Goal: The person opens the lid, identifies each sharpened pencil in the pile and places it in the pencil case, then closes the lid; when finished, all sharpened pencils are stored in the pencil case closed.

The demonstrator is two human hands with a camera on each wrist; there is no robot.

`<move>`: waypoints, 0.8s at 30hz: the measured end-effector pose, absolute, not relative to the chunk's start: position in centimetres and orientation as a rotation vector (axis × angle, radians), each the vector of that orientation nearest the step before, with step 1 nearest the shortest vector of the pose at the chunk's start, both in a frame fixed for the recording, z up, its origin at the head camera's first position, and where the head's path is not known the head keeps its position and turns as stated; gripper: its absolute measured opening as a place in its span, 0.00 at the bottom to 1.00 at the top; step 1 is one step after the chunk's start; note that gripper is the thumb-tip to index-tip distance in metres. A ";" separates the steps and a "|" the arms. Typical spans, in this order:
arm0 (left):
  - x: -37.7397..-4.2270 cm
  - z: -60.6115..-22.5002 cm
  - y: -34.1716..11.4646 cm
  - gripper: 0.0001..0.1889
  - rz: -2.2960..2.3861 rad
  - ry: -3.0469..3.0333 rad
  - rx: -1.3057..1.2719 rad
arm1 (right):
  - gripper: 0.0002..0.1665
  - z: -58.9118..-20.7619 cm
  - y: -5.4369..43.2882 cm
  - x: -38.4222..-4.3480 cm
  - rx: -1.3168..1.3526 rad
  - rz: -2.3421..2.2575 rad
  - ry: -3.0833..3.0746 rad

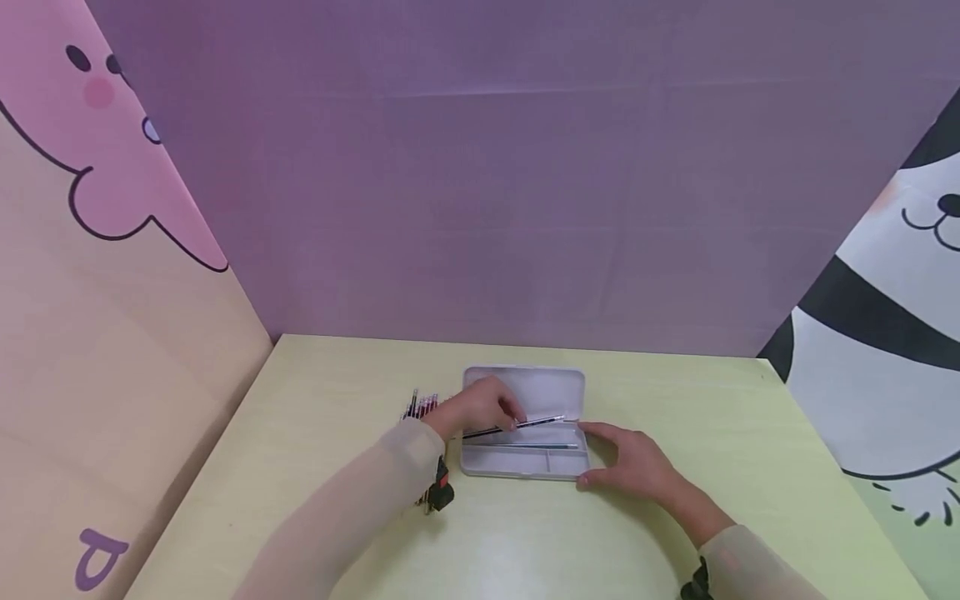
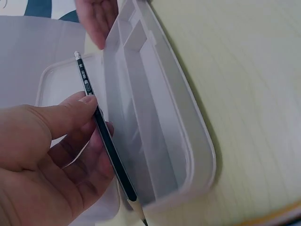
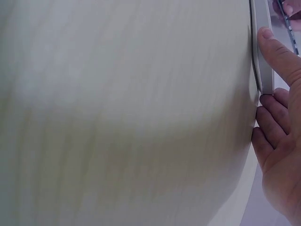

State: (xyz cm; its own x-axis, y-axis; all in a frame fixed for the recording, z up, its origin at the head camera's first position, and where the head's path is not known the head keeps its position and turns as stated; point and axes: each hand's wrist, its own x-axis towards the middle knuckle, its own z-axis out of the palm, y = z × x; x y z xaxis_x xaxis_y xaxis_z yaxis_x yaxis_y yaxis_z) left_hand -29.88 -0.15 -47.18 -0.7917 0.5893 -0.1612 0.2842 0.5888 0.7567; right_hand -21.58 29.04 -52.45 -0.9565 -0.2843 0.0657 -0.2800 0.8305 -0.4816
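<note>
A dark pencil (image 2: pixel 112 153) with a silver end is pinched between the thumb and fingers of my left hand (image 1: pixel 482 405). The pencil lies slantwise over the open pencil case (image 1: pixel 517 477), its sharpened tip pointing left in the head view. This white case has a raised lid (image 1: pixel 551 390) at the back and a tray split by dividers. At the case's right end, my right hand (image 1: pixel 637 462) holds it, thumb at the front corner and fingers toward the hinge side. In the right wrist view the thumb (image 3: pixel 277 52) rests against the case wall.
Several pencils (image 1: pixel 422 407) lie in a bunch left of the case, partly hidden by my left forearm. The pale wooden table (image 1: pixel 697 400) meets a purple backdrop (image 1: pixel 525 208) behind. Printed cartoon panels stand at both sides.
</note>
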 end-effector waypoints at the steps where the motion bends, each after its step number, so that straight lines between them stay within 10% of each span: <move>1: -29.8 -47.2 0.2 0.08 1.038 2.435 0.708 | 0.54 -52.4 29.0 -21.6 -0.461 -0.789 2.996; 24: -28.3 -49.0 3.3 0.08 0.497 2.741 0.924 | 0.54 -52.3 28.6 -21.2 -0.449 -0.794 2.986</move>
